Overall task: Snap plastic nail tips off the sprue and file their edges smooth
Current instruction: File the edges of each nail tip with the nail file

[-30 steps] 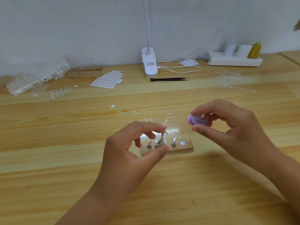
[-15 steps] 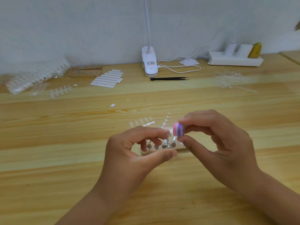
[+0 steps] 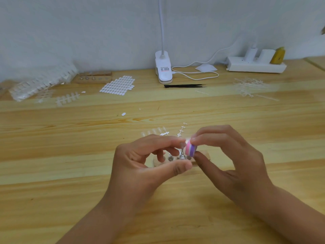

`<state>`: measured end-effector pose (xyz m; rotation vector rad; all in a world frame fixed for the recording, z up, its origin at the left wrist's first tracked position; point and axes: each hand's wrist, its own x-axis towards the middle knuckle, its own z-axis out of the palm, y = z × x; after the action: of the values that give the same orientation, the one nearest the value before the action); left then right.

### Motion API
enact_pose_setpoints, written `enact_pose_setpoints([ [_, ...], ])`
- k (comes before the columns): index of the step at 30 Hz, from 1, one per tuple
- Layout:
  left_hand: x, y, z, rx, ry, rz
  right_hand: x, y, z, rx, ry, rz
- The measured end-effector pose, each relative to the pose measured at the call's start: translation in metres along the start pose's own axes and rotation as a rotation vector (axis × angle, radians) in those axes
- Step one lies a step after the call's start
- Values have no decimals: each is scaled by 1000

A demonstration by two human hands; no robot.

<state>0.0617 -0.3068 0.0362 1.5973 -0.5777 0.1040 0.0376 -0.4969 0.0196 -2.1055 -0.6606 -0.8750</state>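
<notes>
a: what was seen nearest the camera?
b: the left hand (image 3: pixel 140 166) was curled, and a small silver metal peg stand (image 3: pixel 182 154) was pinched upright between its thumb and forefinger. the right hand (image 3: pixel 233 166) was curled too, and a small pink and purple striped file block (image 3: pixel 190 149) was gripped between its thumb and forefinger.
a: how were the two things placed?
b: the file block was set against the top of the peg stand, just beside the left forefinger tip. whether a nail tip was seated on that peg could not be told; it was blurred.
a: what was found under the hands?
b: a low pale wooden holder block (image 3: pixel 205 154) was laid on the light wooden table (image 3: pixel 70 199), partly hidden by fingers, with more metal pegs stood in it.
a: and beyond?
b: a clear plastic sprue with nail tips (image 3: pixel 154 132) was laid just behind the hands, with a thin bare sprue (image 3: pixel 182 130) beside it. a single white oval nail tip (image 3: pixel 123 114) was seen farther back. near the wall, black tweezers (image 3: pixel 184 86), a white clip lamp (image 3: pixel 163 69), a white sheet of oval stickers (image 3: pixel 118 85) and a white power strip (image 3: pixel 255 66) were ranged.
</notes>
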Motion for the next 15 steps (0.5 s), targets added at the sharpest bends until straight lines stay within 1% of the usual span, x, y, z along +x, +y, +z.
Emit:
enact_pose_setpoints([
  [2,0,-1,-1,-9,11,-9,0,0,0,13,18,36],
  [3,1,0,-2,0,9,-8,0,-2,-1,29,42,22],
  [5,0,1,-1,47,-9,10,0,-6,-1,18,68,-68],
  [7,0,2,0,115,-22,26,0,-4,-1,-29,47,-119],
  [11,-1,3,1,226,28,-28,0,5,2,-85,17,-57],
  [15,-2,4,1,261,37,-8,0,2,2,-92,-30,-130],
])
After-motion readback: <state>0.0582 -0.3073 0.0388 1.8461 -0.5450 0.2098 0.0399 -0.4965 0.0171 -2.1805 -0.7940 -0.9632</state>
